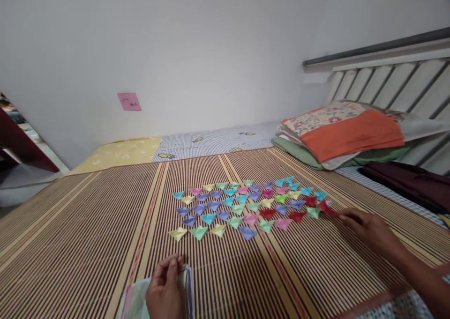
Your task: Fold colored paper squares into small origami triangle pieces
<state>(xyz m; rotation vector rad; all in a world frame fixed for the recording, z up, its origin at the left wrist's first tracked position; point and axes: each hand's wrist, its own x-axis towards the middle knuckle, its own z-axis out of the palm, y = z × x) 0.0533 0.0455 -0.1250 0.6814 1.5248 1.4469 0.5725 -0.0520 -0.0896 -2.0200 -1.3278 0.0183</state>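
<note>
Rows of small folded paper boats in many colours are laid out on the striped bamboo mat. At the right end of the rows, my right hand pinches a red paper boat between thumb and fingers. A pale green paper boat lies just left of it. Near the front edge of the view, my left hand rests over a stack of coloured paper sheets. Its thumb and fingers are pressed together at the stack's far edge. What they hold, if anything, is hidden.
Folded bedding with an orange and floral cover is piled at the back right, beside a white slatted headboard. Dark folded cloth lies in front of it. A pink note is stuck to the wall.
</note>
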